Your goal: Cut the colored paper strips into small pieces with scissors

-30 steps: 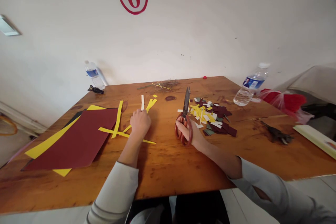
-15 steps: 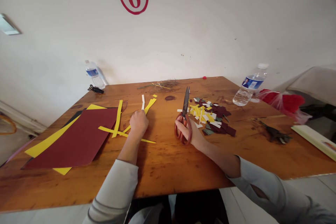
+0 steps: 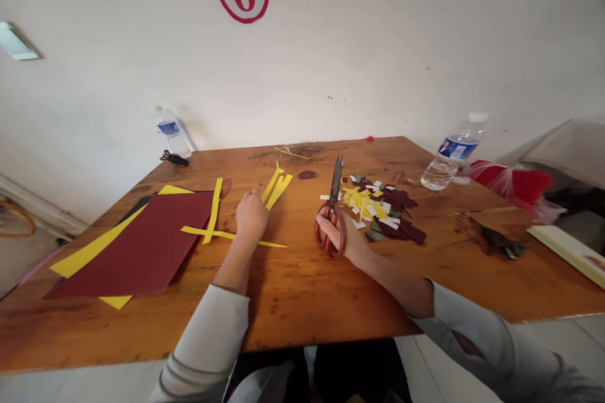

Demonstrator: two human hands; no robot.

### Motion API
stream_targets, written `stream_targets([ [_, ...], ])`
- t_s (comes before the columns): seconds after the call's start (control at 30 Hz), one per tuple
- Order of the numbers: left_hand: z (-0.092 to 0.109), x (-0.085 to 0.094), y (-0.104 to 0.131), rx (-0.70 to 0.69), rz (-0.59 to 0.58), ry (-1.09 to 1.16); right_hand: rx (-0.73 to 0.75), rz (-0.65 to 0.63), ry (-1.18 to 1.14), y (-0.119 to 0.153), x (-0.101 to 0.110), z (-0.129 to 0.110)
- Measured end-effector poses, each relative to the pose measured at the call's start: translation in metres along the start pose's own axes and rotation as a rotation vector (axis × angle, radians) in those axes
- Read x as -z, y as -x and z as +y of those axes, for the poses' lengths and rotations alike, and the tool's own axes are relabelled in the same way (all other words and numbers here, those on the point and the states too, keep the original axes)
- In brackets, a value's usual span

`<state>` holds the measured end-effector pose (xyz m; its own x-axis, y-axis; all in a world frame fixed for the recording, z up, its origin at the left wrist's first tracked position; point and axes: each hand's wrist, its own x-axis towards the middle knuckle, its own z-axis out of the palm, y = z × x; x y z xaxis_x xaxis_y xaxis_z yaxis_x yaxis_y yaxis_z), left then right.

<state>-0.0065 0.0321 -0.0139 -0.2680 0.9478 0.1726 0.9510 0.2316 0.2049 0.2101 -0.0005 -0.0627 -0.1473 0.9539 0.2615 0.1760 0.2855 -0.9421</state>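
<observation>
Yellow paper strips [image 3: 280,191] fan out from my left hand [image 3: 252,216], whose fingers are closed on them. My right hand [image 3: 336,231] grips red-handled scissors [image 3: 336,184], blades pointing up and nearly together. Two more yellow strips [image 3: 214,211] cross on the table left of my left hand, partly over the edge of a dark red sheet [image 3: 137,245]. Yellow sheets [image 3: 101,242] and a dark one lie beneath it. Beside my right hand is a heap of small cut pieces [image 3: 378,204] in yellow, white, dark red and green.
A water bottle [image 3: 454,151] and a red bundle in clear plastic [image 3: 515,186] are at the right, near a dark object [image 3: 496,240]. Another bottle [image 3: 172,132] and a black item [image 3: 174,157] stand back left. Thin twigs [image 3: 297,150] lie near the wall.
The white strip by my left hand is no longer visible, and yellow strips now spread from its fingers. My right hand holds the scissors much as before. The view has shifted slightly.
</observation>
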Motion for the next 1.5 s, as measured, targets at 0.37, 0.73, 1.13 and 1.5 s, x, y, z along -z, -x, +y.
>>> stream_targets([
  [0.37,-0.059,0.010,-0.020,0.394,0.077,-0.022,-0.005,-0.002,0.036,-0.002,0.001,0.000],
  [0.73,-0.028,-0.007,-0.012,0.117,-0.105,-0.053,0.008,-0.047,0.056,0.001,0.004,-0.010],
  [1.13,0.013,-0.003,0.001,0.081,-0.031,0.579,0.004,-0.078,0.039,0.001,0.002,-0.008],
  [1.5,0.024,-0.018,0.003,0.209,-0.113,1.270,-0.131,-0.165,-0.142,0.004,-0.001,-0.015],
])
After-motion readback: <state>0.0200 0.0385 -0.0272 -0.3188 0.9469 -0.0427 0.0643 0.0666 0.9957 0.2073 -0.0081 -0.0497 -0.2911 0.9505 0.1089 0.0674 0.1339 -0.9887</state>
